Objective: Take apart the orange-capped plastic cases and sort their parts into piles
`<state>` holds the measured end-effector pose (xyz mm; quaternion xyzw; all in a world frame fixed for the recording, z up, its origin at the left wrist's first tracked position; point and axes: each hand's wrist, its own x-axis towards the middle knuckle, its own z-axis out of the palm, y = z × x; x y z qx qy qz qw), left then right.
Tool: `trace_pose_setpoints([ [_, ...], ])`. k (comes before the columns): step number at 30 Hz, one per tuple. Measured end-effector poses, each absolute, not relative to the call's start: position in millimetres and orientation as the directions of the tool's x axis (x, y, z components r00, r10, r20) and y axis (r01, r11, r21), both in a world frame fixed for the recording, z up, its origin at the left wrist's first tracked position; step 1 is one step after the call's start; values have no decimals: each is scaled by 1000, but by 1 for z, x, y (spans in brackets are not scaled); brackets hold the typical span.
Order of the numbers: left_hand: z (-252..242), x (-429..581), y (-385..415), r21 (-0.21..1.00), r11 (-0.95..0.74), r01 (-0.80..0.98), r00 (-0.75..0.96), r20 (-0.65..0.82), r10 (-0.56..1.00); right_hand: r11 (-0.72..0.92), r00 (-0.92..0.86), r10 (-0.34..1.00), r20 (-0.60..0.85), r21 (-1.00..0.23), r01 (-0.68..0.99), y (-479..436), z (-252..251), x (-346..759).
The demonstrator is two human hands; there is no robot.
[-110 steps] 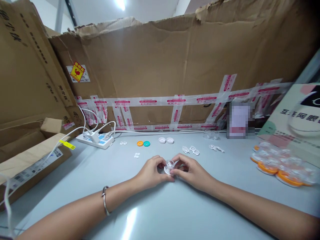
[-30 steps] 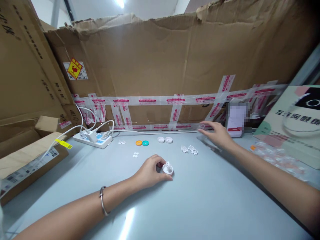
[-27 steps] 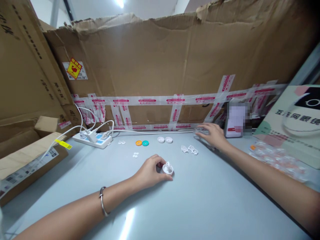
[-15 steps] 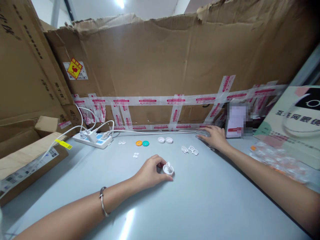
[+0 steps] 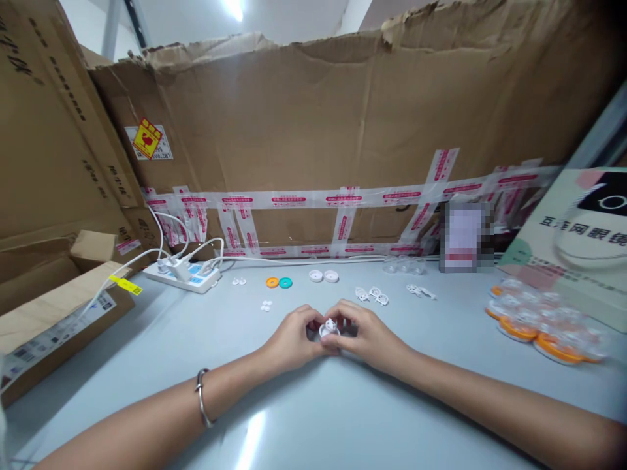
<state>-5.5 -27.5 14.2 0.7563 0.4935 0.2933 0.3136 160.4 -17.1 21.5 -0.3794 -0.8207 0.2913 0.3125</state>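
A small white round plastic cup (image 5: 323,332) with a small white piece standing up inside it is on the grey table, between my two hands. My left hand (image 5: 291,339) has its thumb and fingers closed around the cup's left side. From the right, my right hand (image 5: 372,334) reaches in, thumb in front and fingers behind, closed on the cup or the piece in it. Its fingertips partly hide both. Whether the right hand also holds a clear part cannot be seen.
Behind lie an orange ring (image 5: 272,282), a teal ring (image 5: 285,282), two white round caps (image 5: 316,276), white openwork pieces (image 5: 375,296) and clear parts (image 5: 404,264). Clear-and-orange parts (image 5: 543,320) sit right, near a phone (image 5: 460,235). A power strip (image 5: 196,279) stands left; cardboard (image 5: 304,130) walls the back.
My right hand has come from the clear parts at the back right to the cup, uncovering clear parts and white openwork pieces there. My left hand has stayed on the cup.
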Motion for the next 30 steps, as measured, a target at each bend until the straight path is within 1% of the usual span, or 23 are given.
trace_pose_setpoints([
  [4, 14, -5, -28, 772, -315, 553, 351, 127, 928, 608, -541, 764, 351, -672, 422, -20, 18, 161],
  [10, 15, -3, -28, 763, -309, 568, 340, 124, 932, 738, -600, 648, 469, -579, 345, -18, 9, 162],
  [13, 15, -3, -28, 764, -317, 562, 361, 118, 925, 772, -599, 605, 524, -569, 282, -17, 5, 162],
  [16, 15, -3, -27, 758, -323, 567, 374, 113, 921, 764, -533, 622, 573, -595, 251, -16, 10, 164],
  [18, 15, -3, -27, 752, -315, 579, 369, 102, 924, 709, -434, 694, 575, -651, 272, -14, 15, 166],
  [20, 16, -4, -28, 740, -317, 593, 373, 96, 923, 612, -321, 782, 534, -754, 239, -12, 19, 168],
  [21, 17, -4, -29, 731, -333, 595, 388, 102, 916, 550, -273, 824, 496, -815, 181, -10, 19, 169],
  [23, 18, -5, -31, 713, -392, 581, 442, 128, 888, 412, -215, 891, 400, -911, 13, -6, 19, 169],
  [24, 19, -6, -32, 704, -425, 568, 474, 143, 869, 344, -208, 913, 350, -937, -66, -4, 19, 170],
  [26, 20, -8, -33, 681, -487, 547, 533, 165, 830, 230, -219, 940, 260, -961, -154, 0, 17, 171],
  [28, 22, -10, -34, 650, -534, 541, 579, 173, 797, 168, -235, 949, 211, -967, -189, 2, 15, 172],
  [30, 22, -11, -35, 621, -573, 536, 619, 173, 766, 139, -254, 948, 192, -967, -213, 3, 14, 172],
])
